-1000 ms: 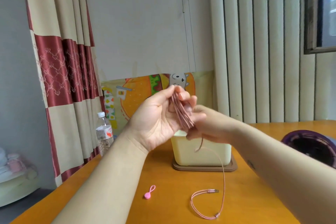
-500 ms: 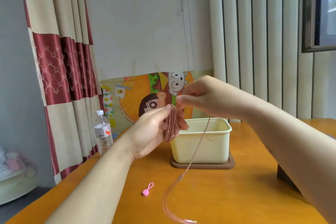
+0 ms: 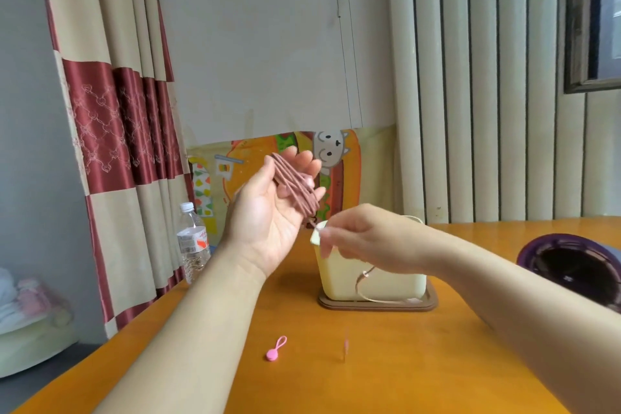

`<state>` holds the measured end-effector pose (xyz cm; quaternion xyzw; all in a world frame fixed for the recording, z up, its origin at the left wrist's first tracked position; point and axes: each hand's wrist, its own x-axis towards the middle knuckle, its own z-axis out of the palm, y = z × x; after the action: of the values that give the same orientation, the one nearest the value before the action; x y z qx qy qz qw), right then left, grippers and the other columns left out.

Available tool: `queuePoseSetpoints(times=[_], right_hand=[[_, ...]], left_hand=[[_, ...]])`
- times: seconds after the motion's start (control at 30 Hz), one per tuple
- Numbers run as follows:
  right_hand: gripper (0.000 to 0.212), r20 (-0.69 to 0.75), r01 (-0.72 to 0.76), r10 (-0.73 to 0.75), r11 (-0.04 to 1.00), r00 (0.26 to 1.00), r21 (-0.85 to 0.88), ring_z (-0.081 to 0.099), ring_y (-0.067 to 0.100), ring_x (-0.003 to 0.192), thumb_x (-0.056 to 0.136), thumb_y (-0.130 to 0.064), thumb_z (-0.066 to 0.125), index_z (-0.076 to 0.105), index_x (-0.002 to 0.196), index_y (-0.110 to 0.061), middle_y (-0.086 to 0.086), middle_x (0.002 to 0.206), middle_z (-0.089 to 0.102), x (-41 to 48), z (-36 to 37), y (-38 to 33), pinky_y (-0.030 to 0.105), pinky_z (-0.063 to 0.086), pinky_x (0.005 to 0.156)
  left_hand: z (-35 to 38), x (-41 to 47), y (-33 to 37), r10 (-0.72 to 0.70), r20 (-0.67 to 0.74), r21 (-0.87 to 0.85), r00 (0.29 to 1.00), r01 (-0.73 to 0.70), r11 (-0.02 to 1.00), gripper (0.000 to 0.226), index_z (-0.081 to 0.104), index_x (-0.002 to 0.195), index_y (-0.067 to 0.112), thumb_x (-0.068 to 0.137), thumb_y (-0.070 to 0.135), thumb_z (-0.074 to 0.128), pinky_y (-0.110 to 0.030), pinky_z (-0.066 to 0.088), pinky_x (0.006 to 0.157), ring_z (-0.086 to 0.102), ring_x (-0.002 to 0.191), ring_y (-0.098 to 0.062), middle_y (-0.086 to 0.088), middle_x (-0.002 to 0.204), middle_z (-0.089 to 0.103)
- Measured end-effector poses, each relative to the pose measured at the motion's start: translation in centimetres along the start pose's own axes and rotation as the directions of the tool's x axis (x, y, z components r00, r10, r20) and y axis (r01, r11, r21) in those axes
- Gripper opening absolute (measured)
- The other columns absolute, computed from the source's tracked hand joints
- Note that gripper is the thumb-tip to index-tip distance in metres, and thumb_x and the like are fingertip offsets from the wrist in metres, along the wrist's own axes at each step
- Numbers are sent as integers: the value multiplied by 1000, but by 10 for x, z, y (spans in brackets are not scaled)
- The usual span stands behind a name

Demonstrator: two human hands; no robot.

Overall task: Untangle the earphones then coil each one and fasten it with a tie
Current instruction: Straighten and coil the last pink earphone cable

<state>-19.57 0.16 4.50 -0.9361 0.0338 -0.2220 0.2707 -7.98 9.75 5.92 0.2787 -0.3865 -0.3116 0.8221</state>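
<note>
My left hand (image 3: 268, 212) is raised above the table, palm up, fingers spread, with a pink earphone cord (image 3: 295, 186) wound in several loops across the fingers. My right hand (image 3: 363, 239) sits just below and to the right, pinching the loose end of the same cord near the coil. A short tail of the cord (image 3: 366, 282) hangs under my right hand in front of the box. A pink silicone tie (image 3: 276, 349) with a ball end lies alone on the orange table (image 3: 386, 373).
A cream plastic box (image 3: 339, 276) on a brown lid stands behind my right hand. A dark purple round object (image 3: 571, 262) is at the right edge. Beyond the table's left edge are a water bottle (image 3: 193, 242) and a red-and-cream curtain.
My right hand came down from above the coil to below it, wrapping more cord onto my left fingers. The long hanging tail has shortened. My left hand turned palm up.
</note>
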Motion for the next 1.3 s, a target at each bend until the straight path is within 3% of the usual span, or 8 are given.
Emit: queuePoseSetpoints(times=[0.17, 0.3, 0.47, 0.63, 0.77, 0.9, 1.13, 1.3], right_hand=[[31, -8, 90, -93, 977, 996, -193, 38, 6, 47, 96, -28, 51, 71, 85, -7, -2, 58, 50, -5, -15, -8, 17, 32, 47], [38, -95, 89, -112, 971, 989, -222, 41, 1, 42, 90, -34, 60, 68, 75, 0, -7, 48, 43, -2, -31, -12, 10, 32, 43], [42, -185, 78, -61, 993, 981, 91, 29, 5, 43, 75, -48, 64, 56, 63, -9, -12, 44, 37, 4, -36, -2, 14, 23, 44], [69, -178, 29, 56, 896, 982, 442, 33, 22, 59, 82, -60, 57, 55, 82, 10, 19, 62, 41, 8, -5, 20, 32, 28, 55], [38, -110, -36, 45, 996, 993, 81, 36, 9, 50, 98, -32, 44, 60, 66, -21, -3, 60, 43, 1, 19, 20, 22, 33, 53], [32, 109, -15, 43, 971, 993, -238, 50, 6, 68, 101, -28, 37, 63, 84, -21, -7, 75, 55, -9, 33, 4, 15, 38, 62], [32, 115, 25, 38, 865, 993, -501, 50, 16, 70, 100, -26, 36, 65, 88, -21, -8, 70, 51, -13, 6, -21, 25, 37, 61], [33, 109, 95, -43, 839, 993, -536, 60, 21, 72, 98, -30, 45, 67, 85, -10, 2, 79, 67, -10, -5, -25, 39, 50, 71]], left_hand=[[-20, -3, -12, -143, 39, 473, 989, 108, 875, 37, 60, 102, 4, 103, 26, 29, -33, 47, 76, 61, 77, -19, -7, 80, 66], [-19, -16, -16, -310, 126, 698, 942, 138, 703, 39, 62, 98, 6, 101, 28, 31, -37, 41, 82, 55, 85, -24, -8, 80, 67], [-13, -23, -15, -445, 268, 494, 855, 274, 825, 34, 62, 87, 7, 93, 34, 44, -47, 47, 92, 64, 79, -25, -8, 71, 62], [-11, -20, -9, -336, 432, 71, 837, 340, 938, 38, 65, 83, 11, 94, 33, 36, -47, 46, 97, 64, 76, -17, -1, 72, 60], [-7, -14, -6, -155, 211, -142, 965, 188, 972, 36, 58, 81, 14, 100, 31, 33, -46, 49, 93, 64, 67, -15, 1, 70, 57], [-16, -10, -10, -28, 18, 33, 999, 27, 999, 36, 58, 88, 12, 101, 31, 31, -51, 51, 89, 68, 75, -16, -1, 71, 63], [-34, -19, -29, -72, 81, 522, 994, 19, 853, 38, 59, 94, 3, 101, 26, 29, -29, 49, 59, 58, 64, -18, -9, 73, 63], [-36, -25, -38, -197, 143, 666, 970, 53, 744, 50, 64, 103, 0, 98, 37, 30, -42, 38, 78, 51, 80, -28, -24, 84, 61]])
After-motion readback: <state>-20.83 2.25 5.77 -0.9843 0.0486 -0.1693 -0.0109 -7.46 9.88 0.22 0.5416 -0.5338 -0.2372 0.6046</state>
